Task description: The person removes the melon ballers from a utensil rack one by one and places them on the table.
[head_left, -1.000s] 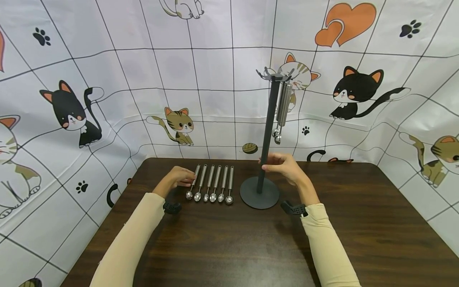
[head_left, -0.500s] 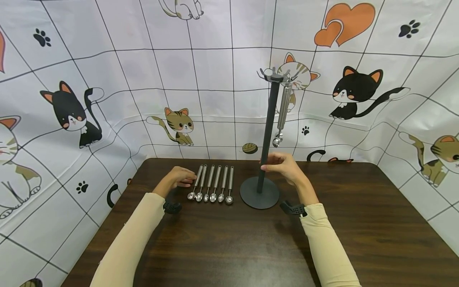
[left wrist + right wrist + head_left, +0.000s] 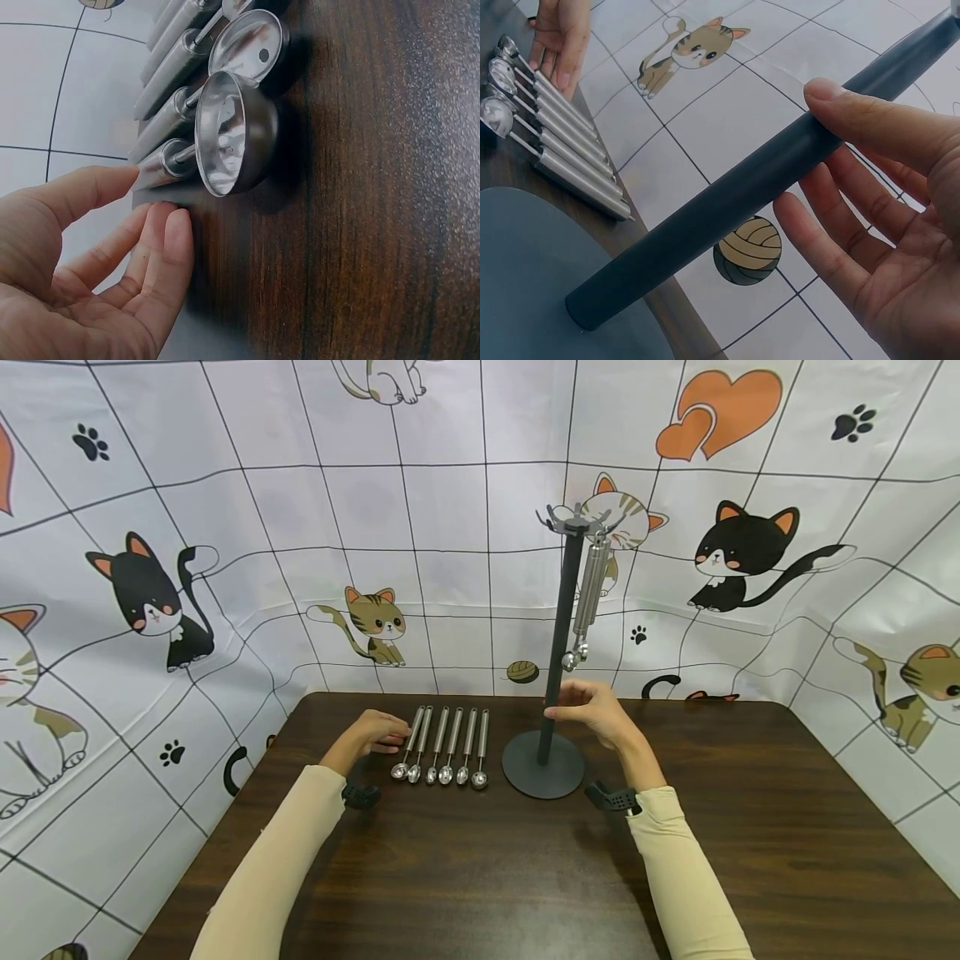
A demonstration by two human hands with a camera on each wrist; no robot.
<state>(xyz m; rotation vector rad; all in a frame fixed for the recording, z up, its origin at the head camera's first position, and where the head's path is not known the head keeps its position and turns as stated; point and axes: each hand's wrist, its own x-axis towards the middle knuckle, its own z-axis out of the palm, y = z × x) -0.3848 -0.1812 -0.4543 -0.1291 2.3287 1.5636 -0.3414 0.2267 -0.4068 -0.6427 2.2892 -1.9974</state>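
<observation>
Several steel melon ballers lie in a row on the table, handles toward the wall. My left hand [image 3: 371,732] is beside the leftmost melon baller [image 3: 259,142]; a fingertip touches its handle, while the other fingers are loosely bent below. That handle leans close to its neighbour [image 3: 422,743]. My right hand [image 3: 596,710] pinches the dark pole of a utensil stand [image 3: 566,610] between thumb and fingers, low down above its round base. More steel utensils [image 3: 592,581] hang in a bunch from a hook on the stand's right side; their exact kinds are hard to tell.
The brown wooden table [image 3: 465,877] ends at a back edge close behind the melon ballers. Behind it hangs a white cat-printed sheet [image 3: 450,510]. The stand's base [image 3: 525,781] sits right of the row.
The leftmost melon baller has shifted right against its neighbour. The hanging utensils have swung slightly left, and the hooks on top have turned a little. Both hands stay nearly in place.
</observation>
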